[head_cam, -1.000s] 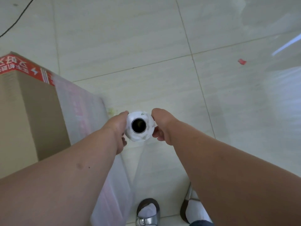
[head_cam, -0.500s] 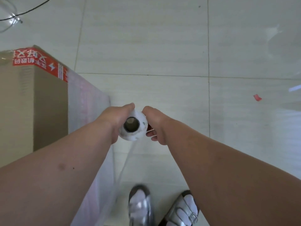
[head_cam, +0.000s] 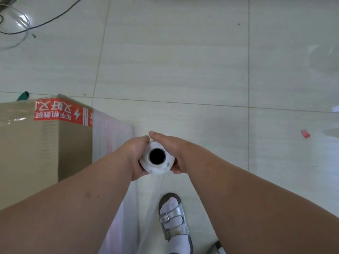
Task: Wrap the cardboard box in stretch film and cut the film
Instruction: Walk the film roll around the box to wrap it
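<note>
A tall cardboard box (head_cam: 36, 147) with red printed tape along its top edge stands at the left. Clear stretch film (head_cam: 110, 136) covers its right side and runs down toward the floor below my arms. I hold the white film roll (head_cam: 156, 156) upright, seen end-on with its dark core facing me, just right of the box. My left hand (head_cam: 136, 154) grips the roll's left side and my right hand (head_cam: 168, 149) grips its right side, thumbs meeting at the far rim.
Pale tiled floor all around. A black cable (head_cam: 45, 22) and a clear tube loop (head_cam: 16, 24) lie at the far left. A small red scrap (head_cam: 305, 134) lies at the right. My sandalled foot (head_cam: 174, 222) stands below the roll.
The view has swung so more of the box top and the far floor show. Both hands have closed tighter round the roll, thumbs now touching. My feet have shifted.
</note>
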Motion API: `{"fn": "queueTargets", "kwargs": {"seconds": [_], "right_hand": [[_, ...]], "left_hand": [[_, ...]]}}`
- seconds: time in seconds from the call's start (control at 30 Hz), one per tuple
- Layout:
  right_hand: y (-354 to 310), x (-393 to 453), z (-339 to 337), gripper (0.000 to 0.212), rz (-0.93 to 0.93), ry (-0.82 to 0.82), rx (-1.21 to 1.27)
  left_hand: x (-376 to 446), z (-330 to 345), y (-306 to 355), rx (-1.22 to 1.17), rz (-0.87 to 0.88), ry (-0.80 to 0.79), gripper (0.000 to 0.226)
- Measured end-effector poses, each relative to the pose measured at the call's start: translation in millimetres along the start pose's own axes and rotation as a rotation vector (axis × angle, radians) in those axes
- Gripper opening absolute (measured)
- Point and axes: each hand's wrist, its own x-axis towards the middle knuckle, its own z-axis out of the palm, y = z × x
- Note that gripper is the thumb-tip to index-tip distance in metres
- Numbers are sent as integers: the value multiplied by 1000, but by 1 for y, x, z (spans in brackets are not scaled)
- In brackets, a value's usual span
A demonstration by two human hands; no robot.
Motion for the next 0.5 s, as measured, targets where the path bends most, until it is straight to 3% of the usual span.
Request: {"fn": "queueTargets", "kwargs": {"seconds": [0.23, 0.37, 0.5], "right_hand": [[-43, -8, -13, 27, -10, 16, 64], [-71, -9, -23, 24, -54, 76, 9], [-82, 3, -31, 31, 15, 103, -62]], "left_hand": [[-16, 0, 54, 248, 199, 87, 21], [-9, -8, 92, 359, 397, 199, 17], [18, -26, 89, 219, 312, 223, 13]]}}
